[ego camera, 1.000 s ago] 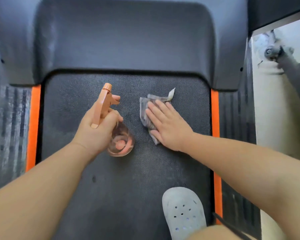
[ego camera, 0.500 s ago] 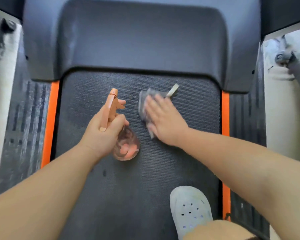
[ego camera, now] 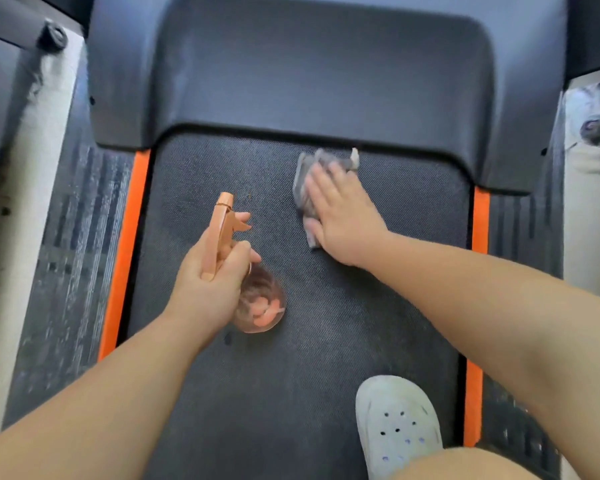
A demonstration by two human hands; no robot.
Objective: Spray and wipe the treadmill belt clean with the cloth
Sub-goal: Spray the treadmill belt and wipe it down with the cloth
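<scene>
- The right hand (ego camera: pixel 343 216) has slid the grey cloth (ego camera: pixel 303 178) up the treadmill belt (ego camera: pixel 326 341), closer to the black front cover (ego camera: pixel 309 81) than before.
- The cloth lies flat on the belt, just below the cover's edge.
- The right hand's fingers are straight and press down on the cloth.
- The left hand (ego camera: pixel 212 282) is farther from the cover. Its fingers are curled round the neck of the spray bottle (ego camera: pixel 260 306), and the orange nozzle points toward the cover.
- A pale clog (ego camera: pixel 395 424) stands on the belt, far from the cover.
- Orange strips (ego camera: pixel 125 254) run back from the cover along both sides.
</scene>
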